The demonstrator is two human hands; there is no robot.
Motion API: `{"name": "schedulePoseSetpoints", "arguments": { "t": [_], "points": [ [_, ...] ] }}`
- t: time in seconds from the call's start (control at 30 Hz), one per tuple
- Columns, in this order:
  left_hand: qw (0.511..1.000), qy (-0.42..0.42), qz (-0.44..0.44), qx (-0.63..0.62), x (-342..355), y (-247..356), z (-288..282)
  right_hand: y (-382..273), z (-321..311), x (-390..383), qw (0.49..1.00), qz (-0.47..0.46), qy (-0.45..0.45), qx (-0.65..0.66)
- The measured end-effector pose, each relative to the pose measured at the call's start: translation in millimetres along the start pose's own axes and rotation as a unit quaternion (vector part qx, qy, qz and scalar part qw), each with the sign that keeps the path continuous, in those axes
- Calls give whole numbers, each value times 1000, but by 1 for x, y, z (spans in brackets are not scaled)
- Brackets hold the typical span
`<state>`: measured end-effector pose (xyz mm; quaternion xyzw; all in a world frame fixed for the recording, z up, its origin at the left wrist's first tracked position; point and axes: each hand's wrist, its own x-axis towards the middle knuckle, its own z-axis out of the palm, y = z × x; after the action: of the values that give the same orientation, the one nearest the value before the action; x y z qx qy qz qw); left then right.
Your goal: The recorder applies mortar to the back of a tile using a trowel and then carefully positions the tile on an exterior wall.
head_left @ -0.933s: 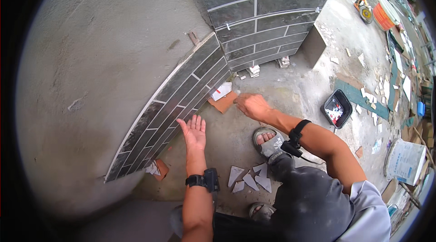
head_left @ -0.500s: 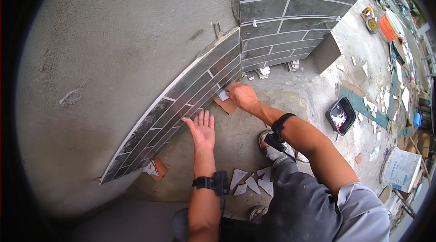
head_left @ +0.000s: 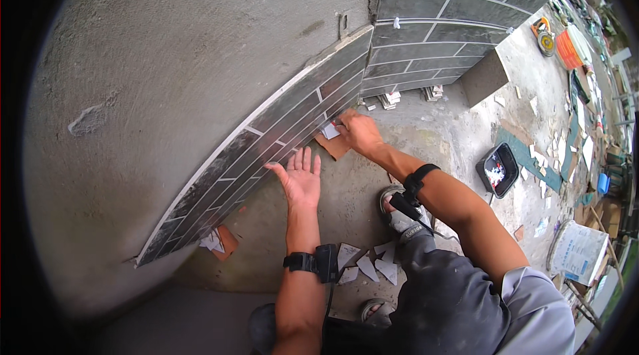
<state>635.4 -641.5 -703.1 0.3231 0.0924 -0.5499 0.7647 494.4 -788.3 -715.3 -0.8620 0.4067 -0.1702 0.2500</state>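
Observation:
A dark grey tile [head_left: 283,115] with pale brick-like lines stands on edge against the rough cement wall. My left hand [head_left: 301,178] is open by its lower edge, palm up and fingers spread; whether the fingertips touch the tile I cannot tell. At the tile's far bottom corner, the fingers of my right hand [head_left: 360,132] are pinched together. A small red spot shows beside them, but what they hold is hidden. Just under these fingers, white tile chips [head_left: 329,130] lie on a brown tile piece [head_left: 336,149] beneath the tile's edge.
Another tiled face [head_left: 426,45] meets the corner, with stacked tile chips [head_left: 390,99] at its foot. Broken tile shards [head_left: 367,266] lie near my feet. To the right are a black tub [head_left: 499,170] of red and white bits, a white bucket [head_left: 578,252] and an orange bucket [head_left: 570,47].
The view has shifted slightly. My right hand stays at the far corner with its fingers turned a little. My left hand remains palm up, slightly higher along the tile's edge.

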Motion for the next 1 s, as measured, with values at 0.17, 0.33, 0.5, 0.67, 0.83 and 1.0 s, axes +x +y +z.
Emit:
{"name": "schedulePoseSetpoints", "arguments": {
  "t": [0.17,0.33,0.5,0.67,0.83,1.0],
  "points": [
    [1000,8,-6,-5,0,-1,2,0,-1,-1,1000,2,-8,-28],
    [1000,8,-9,-1,1,1,1,-2,-2,0,999,-10,-3,-50],
    [1000,9,-14,-6,1,0,2,-2,-5,0,998,-9,-14,-56],
    [1000,13,-15,-7,0,0,3,-4,-2,2,999,7,-13,-44],
    [1000,16,-15,-5,-1,0,6,0,4,2,999,16,28,-25],
    [1000,14,-14,-4,-1,0,4,-1,5,2,998,39,31,-23]
  ]
}}
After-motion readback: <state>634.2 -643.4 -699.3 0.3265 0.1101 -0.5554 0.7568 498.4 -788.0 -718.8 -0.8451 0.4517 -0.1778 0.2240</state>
